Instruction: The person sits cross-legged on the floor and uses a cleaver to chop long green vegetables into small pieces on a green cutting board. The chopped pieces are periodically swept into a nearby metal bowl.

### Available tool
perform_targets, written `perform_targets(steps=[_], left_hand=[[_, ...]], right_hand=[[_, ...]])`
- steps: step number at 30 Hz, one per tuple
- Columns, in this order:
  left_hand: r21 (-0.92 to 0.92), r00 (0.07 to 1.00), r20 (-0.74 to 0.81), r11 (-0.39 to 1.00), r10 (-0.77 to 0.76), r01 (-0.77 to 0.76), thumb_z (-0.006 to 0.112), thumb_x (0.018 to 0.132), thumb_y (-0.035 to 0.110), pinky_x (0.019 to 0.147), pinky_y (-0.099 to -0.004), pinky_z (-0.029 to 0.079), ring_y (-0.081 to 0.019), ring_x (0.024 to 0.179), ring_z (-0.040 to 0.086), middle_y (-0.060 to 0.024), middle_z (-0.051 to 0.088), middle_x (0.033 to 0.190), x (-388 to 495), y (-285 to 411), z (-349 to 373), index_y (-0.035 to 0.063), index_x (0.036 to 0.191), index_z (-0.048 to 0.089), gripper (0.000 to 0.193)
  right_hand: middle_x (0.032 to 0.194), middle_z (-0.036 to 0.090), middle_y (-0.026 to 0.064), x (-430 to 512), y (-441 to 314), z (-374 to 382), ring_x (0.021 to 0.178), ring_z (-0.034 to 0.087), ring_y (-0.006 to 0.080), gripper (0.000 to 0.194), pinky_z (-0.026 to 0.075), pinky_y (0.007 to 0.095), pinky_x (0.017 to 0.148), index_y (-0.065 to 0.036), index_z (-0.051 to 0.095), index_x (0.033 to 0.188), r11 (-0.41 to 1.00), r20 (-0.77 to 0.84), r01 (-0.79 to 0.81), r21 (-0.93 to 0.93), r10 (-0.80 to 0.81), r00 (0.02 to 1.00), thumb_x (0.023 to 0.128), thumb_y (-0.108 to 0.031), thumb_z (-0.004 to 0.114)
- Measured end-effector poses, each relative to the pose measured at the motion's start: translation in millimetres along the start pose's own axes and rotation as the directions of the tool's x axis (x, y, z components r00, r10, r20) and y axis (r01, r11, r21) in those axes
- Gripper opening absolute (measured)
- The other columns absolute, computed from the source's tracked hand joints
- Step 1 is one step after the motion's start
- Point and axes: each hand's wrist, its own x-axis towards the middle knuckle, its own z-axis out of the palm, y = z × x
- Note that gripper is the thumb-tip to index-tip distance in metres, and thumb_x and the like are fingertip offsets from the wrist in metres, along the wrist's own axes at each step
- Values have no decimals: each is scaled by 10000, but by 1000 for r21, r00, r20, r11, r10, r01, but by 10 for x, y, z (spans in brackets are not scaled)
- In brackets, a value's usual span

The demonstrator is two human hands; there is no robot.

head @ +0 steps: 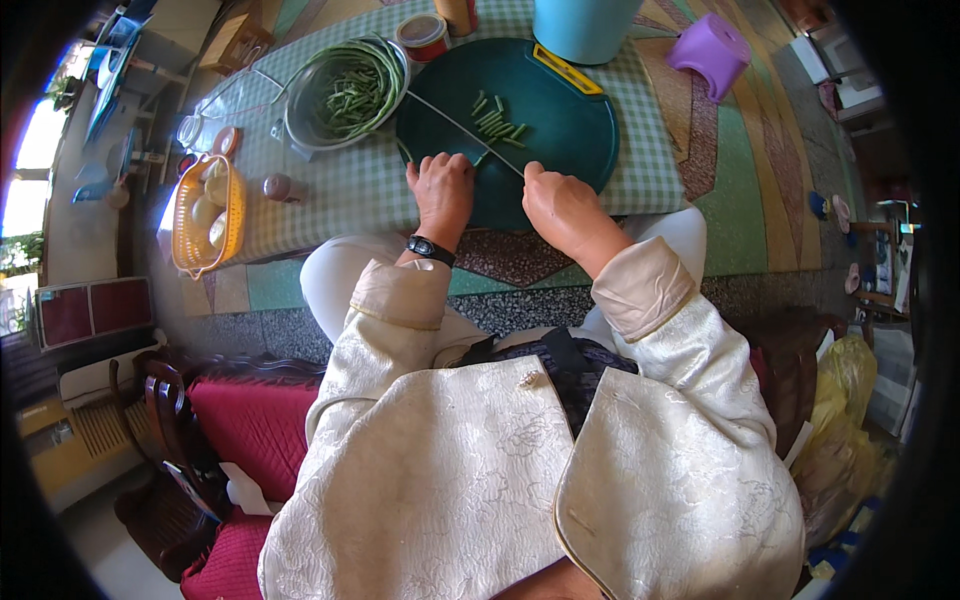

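Note:
On a round dark green cutting board (442, 82), my left hand (442, 191) holds a long green bean (481, 158), whose end pokes out beside its fingertips. My right hand (559, 202) is closed around the handle of a knife (457, 130), its blade seen edge-on and slanting up and left across the board, touching or just beside the bean end. Several cut bean pieces (495, 124) lie beyond the blade. A clear bowl (292, 124) at the board's upper left holds cut pieces and long whole beans (375, 56).
Around the board stand a light blue bucket (581, 30), a lidded tub (424, 37) and a small jar (279, 187). A yellow basket (180, 225) of roundish produce sits at the table's left edge. A purple stool (709, 52) is on the floor.

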Motion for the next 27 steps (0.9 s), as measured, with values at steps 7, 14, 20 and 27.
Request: perform_targets(steps=[7,14,20,27], left_hand=[[-6,999,-41,1000,-4,3,702,768,217,865,-421,387,-247,846,576,-14,606,787,69,134,-9,144,796,632,105],[-219,998,42,975,41,-31,767,694,201,1002,-511,326,-277,1104,514,-53,605,1025,86,-7,-208,138,1012,640,348],[-60,995,15,994,94,-93,726,705,139,937,-435,368,-287,1007,542,-51,607,947,-39,-337,-244,142,886,664,191],[-57,997,-39,996,72,-74,702,722,163,922,-495,364,-262,914,540,-19,574,839,-46,-365,-105,184,762,656,65]], right_hand=[[646,633,197,-74,112,-16,615,655,364,136,533,442,531,-11,484,859,999,-90,-19,42,22,996,896,-134,527],[612,609,183,-355,218,-151,572,632,364,152,519,444,504,-18,465,864,996,-149,31,84,-18,989,903,-145,538],[601,608,182,-494,131,-155,560,634,350,128,518,436,497,-18,477,841,996,-99,78,38,-74,992,881,-119,545],[639,609,226,-403,35,-255,633,631,409,114,510,482,549,-4,467,830,999,43,10,32,-12,999,872,-89,530]])
